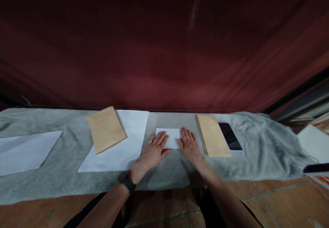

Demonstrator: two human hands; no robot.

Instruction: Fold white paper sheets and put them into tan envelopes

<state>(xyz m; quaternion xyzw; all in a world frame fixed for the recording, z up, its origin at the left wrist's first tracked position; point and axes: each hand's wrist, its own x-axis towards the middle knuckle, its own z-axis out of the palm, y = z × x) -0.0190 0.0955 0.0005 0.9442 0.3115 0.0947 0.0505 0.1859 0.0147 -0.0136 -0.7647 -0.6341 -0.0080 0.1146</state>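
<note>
The small white paper (172, 138) lies flat on the grey cloth (164, 182), between and partly under the two hands; the left hand (153, 151) is open with its palm down, its fingers a little spread and their tips resting on the left part of the small white paper, the thumb reaching toward its near edge; the right hand (190, 149) is open too, palm down, its thumb and fingers at the right edge of the same paper; neither hand is closed around anything, and both press or rest flat rather than pinch.

Left of the small white paper is a large white sheet (132, 132), with a brown paper packet (106, 129) lying askew across its far left part; farther left of the small white paper, well apart, is another white sheet (25, 151); right of the small white paper, just beyond the right hand, is a brown paper stack (214, 136), with a dark-screened phone (230, 136) beside its right edge; a black wristband (128, 183) is on the left wrist, nearer the wearer than the small white paper; a dark red surface (154, 56) rises beyond it.
</note>
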